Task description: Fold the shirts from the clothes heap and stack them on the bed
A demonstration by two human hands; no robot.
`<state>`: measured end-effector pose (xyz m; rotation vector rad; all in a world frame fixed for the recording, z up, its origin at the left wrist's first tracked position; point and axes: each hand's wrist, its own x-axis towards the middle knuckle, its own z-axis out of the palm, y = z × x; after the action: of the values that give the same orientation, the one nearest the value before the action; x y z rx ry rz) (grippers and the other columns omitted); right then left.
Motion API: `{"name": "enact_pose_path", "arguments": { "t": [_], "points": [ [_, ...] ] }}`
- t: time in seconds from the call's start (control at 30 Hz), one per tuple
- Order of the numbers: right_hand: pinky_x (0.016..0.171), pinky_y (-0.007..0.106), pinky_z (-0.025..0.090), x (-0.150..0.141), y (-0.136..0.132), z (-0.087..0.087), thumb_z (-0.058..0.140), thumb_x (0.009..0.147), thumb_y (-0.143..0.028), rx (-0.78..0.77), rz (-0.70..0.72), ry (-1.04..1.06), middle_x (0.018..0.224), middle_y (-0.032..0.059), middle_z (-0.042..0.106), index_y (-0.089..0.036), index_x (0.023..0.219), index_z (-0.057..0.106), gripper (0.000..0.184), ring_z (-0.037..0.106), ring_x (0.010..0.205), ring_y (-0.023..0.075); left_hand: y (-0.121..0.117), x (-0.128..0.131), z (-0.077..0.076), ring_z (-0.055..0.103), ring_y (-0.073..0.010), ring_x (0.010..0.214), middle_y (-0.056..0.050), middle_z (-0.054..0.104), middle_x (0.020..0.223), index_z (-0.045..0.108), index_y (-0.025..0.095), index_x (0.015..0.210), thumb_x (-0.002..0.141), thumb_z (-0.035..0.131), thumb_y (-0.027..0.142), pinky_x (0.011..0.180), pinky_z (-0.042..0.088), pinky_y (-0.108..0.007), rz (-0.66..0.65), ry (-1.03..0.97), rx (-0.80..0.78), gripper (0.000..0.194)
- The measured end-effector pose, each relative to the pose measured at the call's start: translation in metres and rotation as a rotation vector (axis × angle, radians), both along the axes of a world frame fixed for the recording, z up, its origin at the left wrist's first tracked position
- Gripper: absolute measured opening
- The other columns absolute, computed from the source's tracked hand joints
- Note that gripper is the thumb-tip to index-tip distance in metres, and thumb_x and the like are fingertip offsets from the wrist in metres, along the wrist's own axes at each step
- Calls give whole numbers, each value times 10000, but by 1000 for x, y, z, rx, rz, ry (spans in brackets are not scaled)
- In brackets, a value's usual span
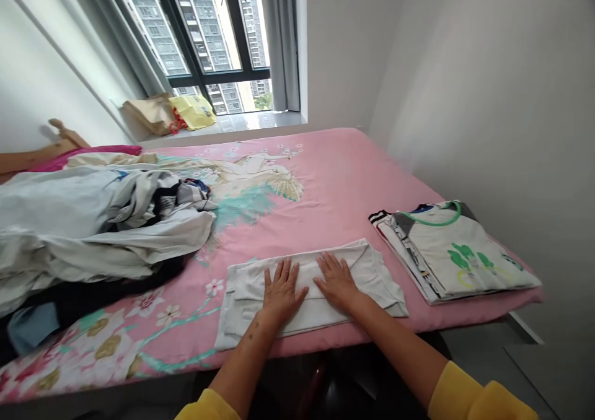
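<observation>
A white garment (307,324) lies folded into a long flat strip near the front edge of the bed; I cannot tell its exact kind. My left hand (282,291) rests flat on its middle, fingers spread and pointing away from me. Just to the right, my right hand (338,284) presses on the same cloth, palm down with fingers apart. The garment's right end shows some creases, and its left end lies in uneven layers. Neither hand grips anything.
On the right of the pink flowered bedsheet (325,178) sits a stack of folded T-shirts (469,253). A large heap of loose clothes (93,222) covers the left side. Paper bag (153,113) and yellow bag (194,111) stand on the windowsill (260,121).
</observation>
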<state>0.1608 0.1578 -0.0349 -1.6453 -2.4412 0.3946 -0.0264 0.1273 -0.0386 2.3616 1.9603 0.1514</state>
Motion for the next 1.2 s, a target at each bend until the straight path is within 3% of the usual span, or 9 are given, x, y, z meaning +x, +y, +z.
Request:
{"name": "enact_pose_path", "arguments": {
  "t": [0.2,0.33,0.43,0.6,0.77,1.07,1.2],
  "points": [
    [1121,495,2,3,-2,-25,347,899,-490,52,-55,-86,1531,77,162,-189,1443,279,625,83,1411,244,-25,-79,-2,122,-301,1410,-86,183,1532,267,208,1443,860,353,545,1071,-38,-637,279,-12,-56,678],
    [1122,485,2,3,-4,-26,349,896,-492,79,-64,-100,1528,69,178,-198,1438,293,619,102,1407,239,-43,-134,-9,239,-261,1384,-129,322,1482,370,148,1395,902,308,383,1117,156,-520,490,-214,11,550],
    [1123,483,10,2,-5,-27,339,900,-492,96,-66,-104,1526,67,189,-197,1436,297,614,114,1405,238,-53,-156,-7,404,-195,1300,-125,491,1369,473,127,1312,917,254,321,1063,338,-379,528,-331,83,492],
    [1123,487,25,3,-6,-31,341,906,-476,138,-65,-108,1517,64,223,-202,1430,309,592,140,1398,241,-52,-155,9,535,-184,1130,-72,623,1169,614,196,1134,885,350,324,985,405,-349,511,-294,116,385],
    [1129,465,62,6,-7,-34,266,938,-438,188,-72,-76,1498,64,276,-194,1422,322,545,170,1393,212,-35,-139,20,531,-287,1063,-120,645,1032,699,212,953,831,441,330,913,393,-454,606,-173,64,310],
    [1122,478,36,3,-6,-31,355,910,-414,173,-110,-55,1486,94,296,-160,1395,373,548,212,1378,242,1,-120,29,570,-330,1009,-140,664,976,686,193,798,791,445,419,852,379,-461,701,-71,-41,330],
    [1125,471,30,4,-3,-25,356,911,-443,145,-100,-6,1496,93,275,-164,1402,356,564,184,1388,236,7,-114,35,611,-292,948,-113,678,933,621,198,860,811,406,381,780,417,-385,662,-128,-58,286]
  ]
}}
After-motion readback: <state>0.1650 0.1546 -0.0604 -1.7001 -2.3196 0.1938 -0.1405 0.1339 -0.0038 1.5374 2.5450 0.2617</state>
